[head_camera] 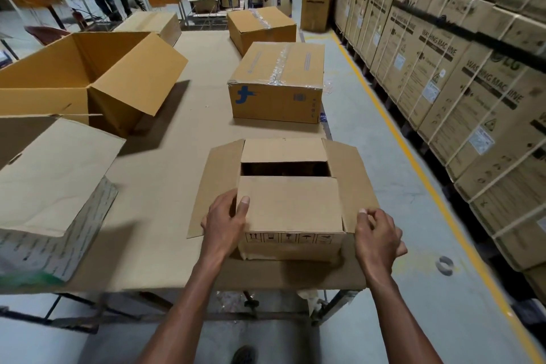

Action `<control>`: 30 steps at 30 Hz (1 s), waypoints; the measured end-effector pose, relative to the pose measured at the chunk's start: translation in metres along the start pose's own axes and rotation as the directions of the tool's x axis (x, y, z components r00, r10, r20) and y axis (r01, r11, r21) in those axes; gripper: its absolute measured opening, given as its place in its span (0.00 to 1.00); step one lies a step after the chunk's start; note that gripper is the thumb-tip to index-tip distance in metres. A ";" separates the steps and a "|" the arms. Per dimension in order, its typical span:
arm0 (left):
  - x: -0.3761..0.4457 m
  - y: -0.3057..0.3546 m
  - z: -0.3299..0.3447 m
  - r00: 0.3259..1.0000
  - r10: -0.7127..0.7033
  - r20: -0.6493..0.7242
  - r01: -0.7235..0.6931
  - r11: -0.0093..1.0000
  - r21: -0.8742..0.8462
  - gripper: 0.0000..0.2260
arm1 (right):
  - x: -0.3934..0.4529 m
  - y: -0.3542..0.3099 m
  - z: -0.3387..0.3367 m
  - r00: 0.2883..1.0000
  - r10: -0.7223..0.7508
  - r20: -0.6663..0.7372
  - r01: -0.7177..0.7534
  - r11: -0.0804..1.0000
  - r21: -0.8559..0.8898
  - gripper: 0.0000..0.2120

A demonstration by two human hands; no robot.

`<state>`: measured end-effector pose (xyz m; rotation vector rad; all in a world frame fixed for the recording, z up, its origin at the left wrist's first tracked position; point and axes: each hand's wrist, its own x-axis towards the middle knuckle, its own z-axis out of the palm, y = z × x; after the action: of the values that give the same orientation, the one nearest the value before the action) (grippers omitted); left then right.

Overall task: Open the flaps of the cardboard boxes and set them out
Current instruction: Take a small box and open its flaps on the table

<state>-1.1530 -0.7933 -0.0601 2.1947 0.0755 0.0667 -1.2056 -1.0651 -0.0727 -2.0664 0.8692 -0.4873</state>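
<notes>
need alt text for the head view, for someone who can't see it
Two bare hands work a small cardboard box on a table: the left hand grips its near flap, the right hand pinches the side flap. Open boxes sit left, taped ones beyond.

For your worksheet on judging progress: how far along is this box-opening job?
Done: two boxes on the left stand with flaps open. In hand: the near box, side flaps out, left hand gripping its near flap, right hand at the right flap. Left: the taped boxes beyond remain sealed.
</notes>
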 end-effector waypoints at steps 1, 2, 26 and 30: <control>-0.002 0.002 -0.003 0.999 0.005 -0.049 -0.010 0.993 -0.119 0.22 | 0.002 -0.005 -0.002 1.000 -0.029 -0.004 0.029 0.999 0.020 0.05; -0.005 0.005 -0.007 0.994 0.002 -0.111 -0.028 0.973 -0.230 0.20 | 0.005 -0.008 -0.003 0.999 -0.052 -0.011 0.053 0.998 0.037 0.05; -0.003 0.017 -0.007 0.938 0.164 0.305 -0.173 0.985 0.005 0.08 | -0.051 -0.049 0.023 0.680 -0.286 0.675 0.653 0.655 -0.379 0.27; 0.013 0.032 0.014 0.932 0.183 0.313 -0.202 0.979 0.029 0.08 | -0.061 -0.029 0.044 0.751 -0.414 0.515 0.634 0.671 -0.385 0.18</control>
<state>-1.1384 -0.8225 -0.0417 2.2412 -0.3192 -0.1720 -1.2091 -0.9853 -0.0774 -2.8402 0.1176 -0.1027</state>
